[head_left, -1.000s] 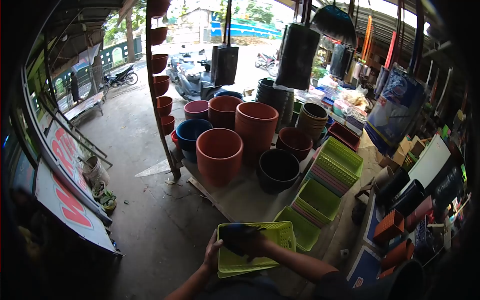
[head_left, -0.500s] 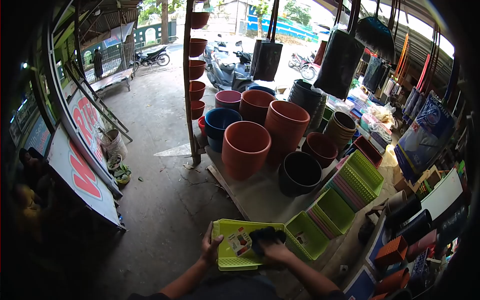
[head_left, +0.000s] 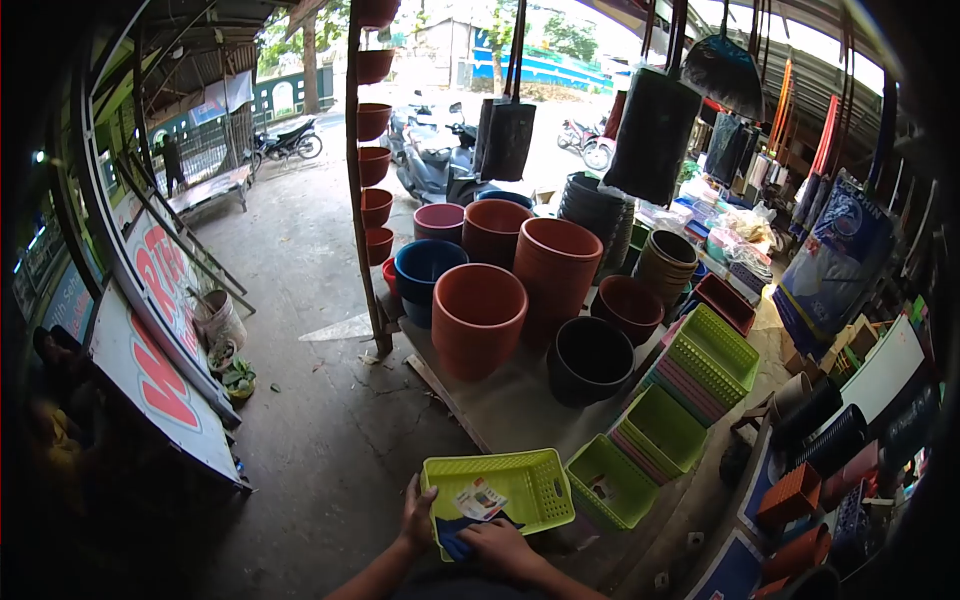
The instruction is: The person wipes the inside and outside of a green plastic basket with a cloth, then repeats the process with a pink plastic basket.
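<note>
A yellow-green plastic basket with perforated sides is at the bottom centre, and a printed paper label lies on its floor. My left hand grips the basket's left rim, thumb on the inside. Fingers bent, my right hand presses a dark blue cloth against the basket's near left part. Just right of this basket stand stacks of similar green baskets.
Terracotta pots, a blue pot and a black pot stand on a low platform. A wooden post carries small hanging pots. A lettered signboard leans at the left. Black bags hang overhead.
My right hand has moved with the cloth from the basket's right part to its near left part. The pots and stacked baskets appear slightly further left and lower in view.
</note>
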A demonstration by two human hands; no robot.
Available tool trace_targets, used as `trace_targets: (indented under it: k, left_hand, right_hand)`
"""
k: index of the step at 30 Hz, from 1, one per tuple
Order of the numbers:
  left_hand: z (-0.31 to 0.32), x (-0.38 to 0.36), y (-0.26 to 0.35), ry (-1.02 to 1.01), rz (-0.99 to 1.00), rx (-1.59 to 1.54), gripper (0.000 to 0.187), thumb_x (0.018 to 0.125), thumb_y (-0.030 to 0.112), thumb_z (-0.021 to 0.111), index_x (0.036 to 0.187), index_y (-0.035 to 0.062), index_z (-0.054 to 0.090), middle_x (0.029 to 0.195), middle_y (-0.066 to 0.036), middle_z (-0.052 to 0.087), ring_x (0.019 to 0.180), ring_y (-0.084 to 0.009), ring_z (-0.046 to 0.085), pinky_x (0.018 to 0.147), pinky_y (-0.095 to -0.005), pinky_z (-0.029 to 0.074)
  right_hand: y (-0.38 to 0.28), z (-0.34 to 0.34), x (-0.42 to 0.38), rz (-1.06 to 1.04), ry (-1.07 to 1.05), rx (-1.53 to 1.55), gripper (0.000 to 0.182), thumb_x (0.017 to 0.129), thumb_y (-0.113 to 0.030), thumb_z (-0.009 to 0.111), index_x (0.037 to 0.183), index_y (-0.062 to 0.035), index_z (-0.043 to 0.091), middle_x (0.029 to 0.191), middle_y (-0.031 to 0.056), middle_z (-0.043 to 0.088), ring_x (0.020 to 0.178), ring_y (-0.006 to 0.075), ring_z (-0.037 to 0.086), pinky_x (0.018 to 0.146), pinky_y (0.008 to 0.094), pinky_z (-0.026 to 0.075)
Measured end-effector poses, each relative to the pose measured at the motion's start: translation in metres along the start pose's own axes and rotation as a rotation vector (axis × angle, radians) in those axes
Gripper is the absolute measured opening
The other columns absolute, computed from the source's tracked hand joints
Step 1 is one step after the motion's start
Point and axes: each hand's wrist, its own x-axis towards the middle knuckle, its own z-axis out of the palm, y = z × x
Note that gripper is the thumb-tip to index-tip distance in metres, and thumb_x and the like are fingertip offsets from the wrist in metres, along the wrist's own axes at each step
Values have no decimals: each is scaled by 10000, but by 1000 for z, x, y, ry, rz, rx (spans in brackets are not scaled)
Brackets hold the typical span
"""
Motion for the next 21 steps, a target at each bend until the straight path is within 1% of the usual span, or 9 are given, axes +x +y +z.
trace_targets:
  k: [2,3,4,6,7,8,10,16,21]
  left_hand:
    - [10,-9,5,-48,-91,61,862,894,315,613,1514,20,93,1389,-207,395,1269,-279,422,1062,-386,365]
    - [-6,-3,-8,-15,147,609,729,912,324,584,1502,75,236,1404,-239,386,1275,-322,439,1053,-396,377]
    - [-5,-3,0,-23,152,612,729,912,324,584,1502,75,236,1404,-239,386,1275,-322,439,1053,-396,377]
    - [-3,-11,17,-146,910,1746,547,917,324,575,1399,94,458,1447,-245,344,1264,-383,457,1039,-380,386]
    - [-1,-8,34,-449,1043,1790,428,886,397,621,1196,103,628,1314,-219,503,1151,-372,551,956,-374,448]
    - [7,-8,43,-455,1051,1790,428,886,397,621,1196,103,628,1314,-219,503,1151,-372,551,956,-374,448]
    - [22,-13,58,-1083,455,1724,378,844,445,669,950,83,656,1029,-148,647,1014,-325,621,819,-390,501]
    - [7,-8,30,-921,602,1412,454,808,518,689,828,69,624,705,-105,624,655,-342,630,569,-420,503]
    - [2,-1,18,-686,452,1318,404,804,442,738,836,50,644,682,-130,633,608,-281,635,559,-375,490]
  right_hand:
    - [8,-10,-4,4,-153,-35,403,770,-170,626,1171,-147,596,1105,69,642,1065,264,610,920,424,432]
    - [14,-12,-8,7,-144,-37,403,770,-170,626,1171,-147,596,1105,69,642,1065,264,610,920,424,432]
    - [23,-11,-11,-24,-169,-26,440,763,-157,633,1200,-149,591,1135,82,639,1066,274,611,919,423,445]
    - [37,-13,-19,-53,-187,-18,477,755,-145,640,1229,-150,585,1165,94,635,1067,285,613,918,423,459]
    - [42,-16,-21,-49,-200,47,530,735,-126,657,1258,-151,575,1172,109,635,1062,298,616,912,419,473]
    - [46,-18,-25,-44,-214,115,584,716,-107,674,1288,-151,564,1179,124,635,1058,311,619,906,415,487]
    - [52,-22,-30,-4,-264,181,662,673,-88,722,1310,-145,551,1132,137,649,1021,337,628,893,410,503]
    - [81,-22,-42,-58,59,216,724,618,-119,781,1304,-125,550,1122,145,657,998,354,638,892,414,504]
    - [37,-67,-52,88,407,-32,632,782,-222,662,1388,-173,488,1457,128,431,1313,300,446,1046,451,354]
